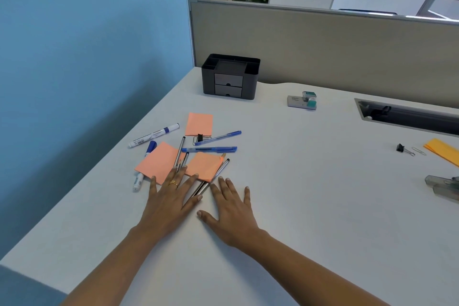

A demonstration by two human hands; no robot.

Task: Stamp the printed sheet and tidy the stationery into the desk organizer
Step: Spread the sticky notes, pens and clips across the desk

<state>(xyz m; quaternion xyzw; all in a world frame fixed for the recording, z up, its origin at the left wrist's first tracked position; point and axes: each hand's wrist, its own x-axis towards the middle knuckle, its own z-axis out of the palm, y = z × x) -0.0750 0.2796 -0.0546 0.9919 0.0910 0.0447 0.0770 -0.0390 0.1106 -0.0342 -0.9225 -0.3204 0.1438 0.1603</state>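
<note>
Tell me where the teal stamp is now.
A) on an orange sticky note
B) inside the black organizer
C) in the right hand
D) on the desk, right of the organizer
D: the teal stamp sits on the desk to the right of the black organizer; the left hand and the right hand lie flat, gripping nothing.

Bright even daylight, soft shadows, wide-angle edge distortion.
</note>
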